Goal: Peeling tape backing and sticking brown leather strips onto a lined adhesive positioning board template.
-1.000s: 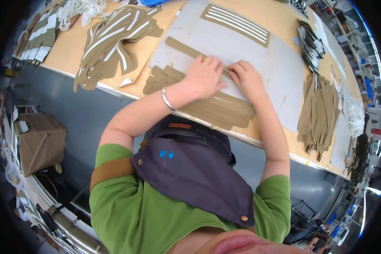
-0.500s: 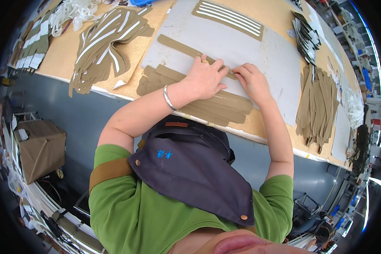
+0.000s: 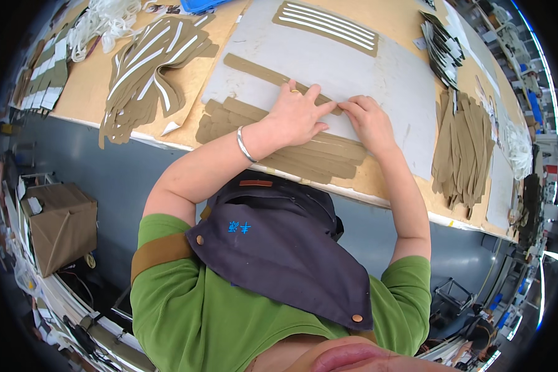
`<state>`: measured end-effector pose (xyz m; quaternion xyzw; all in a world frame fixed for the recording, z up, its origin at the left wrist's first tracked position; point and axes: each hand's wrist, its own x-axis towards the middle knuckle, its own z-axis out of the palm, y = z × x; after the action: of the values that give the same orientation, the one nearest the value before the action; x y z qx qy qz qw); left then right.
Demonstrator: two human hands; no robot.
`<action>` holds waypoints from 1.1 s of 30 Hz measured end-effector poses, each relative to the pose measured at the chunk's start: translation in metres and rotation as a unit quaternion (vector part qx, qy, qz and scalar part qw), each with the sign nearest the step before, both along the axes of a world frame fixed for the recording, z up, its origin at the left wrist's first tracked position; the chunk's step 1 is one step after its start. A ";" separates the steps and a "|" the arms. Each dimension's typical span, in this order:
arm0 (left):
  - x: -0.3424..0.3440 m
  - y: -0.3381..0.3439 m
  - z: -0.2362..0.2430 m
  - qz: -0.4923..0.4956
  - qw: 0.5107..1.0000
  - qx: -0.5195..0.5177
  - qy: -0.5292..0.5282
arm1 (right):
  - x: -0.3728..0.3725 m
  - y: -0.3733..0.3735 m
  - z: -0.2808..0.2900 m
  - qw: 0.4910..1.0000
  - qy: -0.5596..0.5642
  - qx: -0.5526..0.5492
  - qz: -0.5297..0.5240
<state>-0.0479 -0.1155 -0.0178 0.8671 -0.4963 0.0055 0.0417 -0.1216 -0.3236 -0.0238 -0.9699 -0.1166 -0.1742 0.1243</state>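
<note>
A single brown fabric strip lies slantwise on the grey board. My left hand rests over its right part, fingers spread, with a ring and a silver bangle showing. At the strip's right end, my right hand pinches with thumb and forefinger. Both hands' fingertips nearly meet there. Just below, along the table's near edge, a spread of overlapping brown strips runs partly under my left wrist. Farther up the board are several brown strips with white bands, laid side by side.
To the left lies a heap of brown strips with white bands, beside tangled white tape. At right are a bundle of plain brown strips and dark pieces. A brown box stands below the table at left.
The view has shifted slightly. My left fingers are spread a little wider over the strip, while my right hand keeps its pinch at the strip's end.
</note>
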 end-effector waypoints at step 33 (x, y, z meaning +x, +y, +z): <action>0.071 0.063 0.006 0.183 0.983 0.025 -0.005 | 0.002 0.013 0.013 0.981 0.119 0.095 -0.116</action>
<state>0.0232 -0.0524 -0.0116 0.9439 -0.3297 0.0054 0.0161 -0.1198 -0.3105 -0.0104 -0.9743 0.0299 -0.0815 0.2078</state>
